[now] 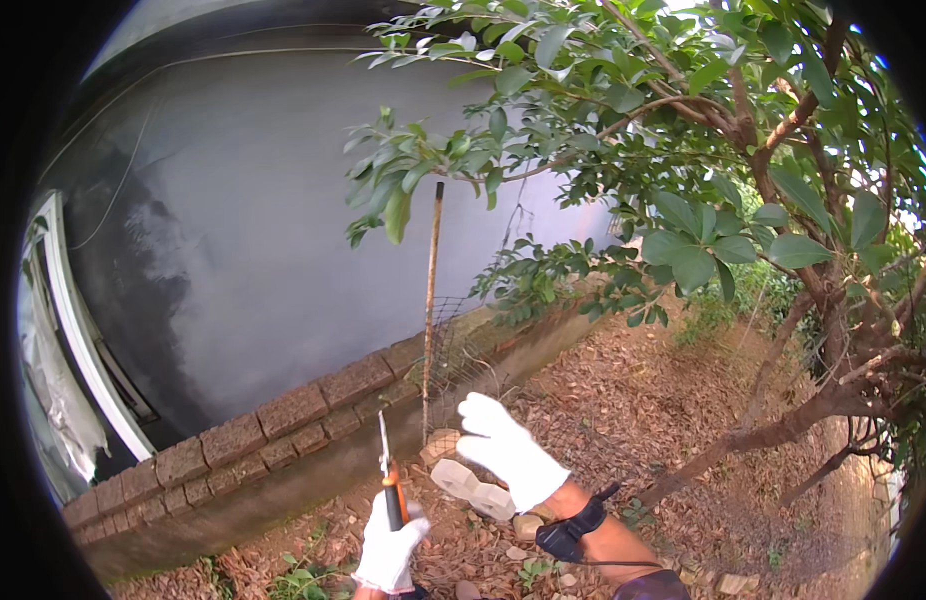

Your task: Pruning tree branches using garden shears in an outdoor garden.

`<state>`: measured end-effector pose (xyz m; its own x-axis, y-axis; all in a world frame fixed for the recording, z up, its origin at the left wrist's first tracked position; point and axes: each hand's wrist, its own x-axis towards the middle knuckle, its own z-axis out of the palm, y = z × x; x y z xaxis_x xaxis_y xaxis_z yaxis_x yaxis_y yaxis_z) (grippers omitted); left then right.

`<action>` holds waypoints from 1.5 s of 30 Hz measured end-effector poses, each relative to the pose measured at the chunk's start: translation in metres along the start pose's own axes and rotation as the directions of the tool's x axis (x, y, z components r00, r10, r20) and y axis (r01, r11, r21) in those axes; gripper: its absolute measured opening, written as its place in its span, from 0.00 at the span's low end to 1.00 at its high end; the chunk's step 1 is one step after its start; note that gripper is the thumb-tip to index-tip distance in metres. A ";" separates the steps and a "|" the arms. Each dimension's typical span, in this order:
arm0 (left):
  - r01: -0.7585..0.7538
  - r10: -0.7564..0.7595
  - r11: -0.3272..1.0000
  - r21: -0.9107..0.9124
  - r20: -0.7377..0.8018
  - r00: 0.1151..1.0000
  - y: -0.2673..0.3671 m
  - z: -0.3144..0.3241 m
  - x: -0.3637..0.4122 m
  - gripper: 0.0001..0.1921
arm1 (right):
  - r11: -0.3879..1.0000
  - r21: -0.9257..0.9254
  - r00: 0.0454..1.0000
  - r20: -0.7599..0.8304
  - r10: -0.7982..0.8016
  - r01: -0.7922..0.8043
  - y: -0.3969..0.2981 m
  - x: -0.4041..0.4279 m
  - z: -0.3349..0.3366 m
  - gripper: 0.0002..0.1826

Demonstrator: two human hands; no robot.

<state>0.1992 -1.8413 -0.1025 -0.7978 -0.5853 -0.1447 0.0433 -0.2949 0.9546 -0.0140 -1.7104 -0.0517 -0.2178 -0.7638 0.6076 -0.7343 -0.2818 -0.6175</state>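
Observation:
My left hand (388,541), in a white work glove, grips pruning shears (395,498) with black and orange handles. Their narrow metal blades point up and away from me, towards the low wall. To the right, my right hand (508,450) is raised in a matching white glove, fingers apart and nothing visible in them. A black device is strapped around that wrist. Behind and below the right hand, a pale moulded block (470,487) lies on the leaf-covered ground. A leafy tree (695,247) spreads its branches above and to the right of both hands.
A low wall of rough brown blocks (290,411) runs diagonally before a grey building wall (283,210). By it stands a rusty pole (431,315) with dark wire mesh (452,337). A thick slanting branch (763,435) crosses low on the right. Dry leaves (628,382) cover the soil.

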 end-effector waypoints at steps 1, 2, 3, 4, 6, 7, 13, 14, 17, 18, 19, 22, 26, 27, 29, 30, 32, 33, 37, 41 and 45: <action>-0.044 0.042 0.988 0.147 0.017 0.999 0.022 0.013 0.015 0.26 | 0.683 0.498 0.815 0.091 0.573 -0.535 -0.035 0.015 0.016 0.45; -0.084 0.092 0.878 0.471 0.006 0.996 0.048 0.028 0.031 0.26 | 0.608 0.605 0.823 0.148 0.549 -0.514 -0.039 0.019 0.032 0.45; -0.256 0.238 0.835 0.487 0.100 0.966 0.046 0.039 0.049 0.27 | 0.535 0.693 0.838 0.189 0.512 -0.483 -0.047 0.017 0.041 0.45; -0.364 0.331 0.702 0.612 0.172 0.928 0.049 0.057 0.060 0.29 | 0.509 0.707 0.800 0.136 0.584 -0.491 -0.033 0.007 0.046 0.44; -0.532 0.515 0.501 0.683 0.259 0.817 0.043 0.070 0.082 0.31 | 0.511 0.632 0.727 0.125 0.675 -0.583 -0.024 0.016 0.042 0.43; -0.609 0.602 0.466 0.641 0.275 0.750 0.040 0.076 0.089 0.32 | 0.523 0.636 0.731 0.097 0.675 -0.568 -0.026 0.020 0.043 0.43; -0.718 0.212 0.347 0.603 0.695 0.687 0.126 0.091 0.085 0.45 | 0.470 0.852 0.709 -0.183 0.681 -0.230 -0.044 0.036 0.006 0.39; -0.792 0.133 0.248 0.557 0.791 0.598 0.145 0.099 0.093 0.46 | 0.483 0.866 0.704 -0.262 0.660 -0.131 -0.040 0.030 -0.010 0.31; -0.892 0.064 0.164 0.422 0.898 0.436 0.205 0.140 0.103 0.37 | 0.497 0.853 0.650 -0.470 0.597 0.161 -0.046 0.012 -0.055 0.15; -0.937 0.262 0.094 0.336 0.900 0.349 0.218 0.161 0.109 0.31 | 0.527 0.831 0.610 -0.514 0.603 0.180 -0.043 -0.001 -0.064 0.15; -0.963 0.454 -0.041 0.265 0.864 0.218 0.240 0.179 0.110 0.29 | 0.543 0.816 0.582 -0.544 0.605 0.198 -0.037 -0.014 -0.068 0.15; -0.789 0.728 -0.504 0.352 0.664 -0.168 0.293 0.245 0.140 0.32 | 0.574 0.819 0.577 -0.462 0.673 -0.015 -0.034 -0.047 -0.066 0.17; -0.445 0.735 -0.666 0.598 0.629 -0.254 0.340 0.319 0.205 0.41 | 0.588 0.773 0.522 -0.409 0.748 -0.238 -0.042 -0.074 -0.055 0.29; -0.451 0.741 -0.656 0.605 0.628 -0.237 0.346 0.328 0.218 0.38 | 0.582 0.763 0.516 -0.391 0.762 -0.281 -0.044 -0.079 -0.056 0.30; -0.541 0.760 -0.560 0.628 0.649 -0.033 0.338 0.341 0.236 0.27 | 0.553 0.772 0.501 -0.360 0.787 -0.313 -0.053 -0.081 -0.061 0.28; -0.575 0.811 -0.453 0.681 0.583 0.052 0.331 0.348 0.242 0.22 | 0.582 0.748 0.495 -0.393 0.775 -0.318 -0.054 -0.080 -0.063 0.26; -0.641 0.857 -0.277 0.716 0.486 0.172 0.319 0.355 0.256 0.12 | 0.638 0.671 0.507 -0.427 0.749 -0.378 -0.061 -0.076 -0.071 0.24; -0.637 0.857 -0.272 0.722 0.483 0.181 0.314 0.356 0.255 0.12 | 0.632 0.673 0.507 -0.417 0.754 -0.385 -0.061 -0.072 -0.076 0.24; -0.771 0.904 -0.097 0.629 0.380 0.196 0.306 0.357 0.252 0.12 | 0.809 0.247 0.631 -0.521 0.575 -0.534 -0.062 -0.044 -0.104 0.34; -0.807 0.909 -0.197 0.556 0.412 0.063 0.313 0.347 0.253 0.09 | 0.856 0.248 0.682 -0.521 0.513 -0.454 -0.076 0.007 -0.144 0.36; -0.720 0.867 -0.450 0.528 0.452 -0.209 0.318 0.334 0.259 0.09 | 0.888 0.330 0.674 -0.579 0.459 -0.321 -0.043 0.051 -0.172 0.16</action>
<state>-0.1946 -1.8344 0.2503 -0.0673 0.2085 0.9757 0.2377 0.9531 -0.1873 -0.1046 -1.6372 0.0918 -0.8558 -0.3080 0.4155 -0.3699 -0.1970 -0.9080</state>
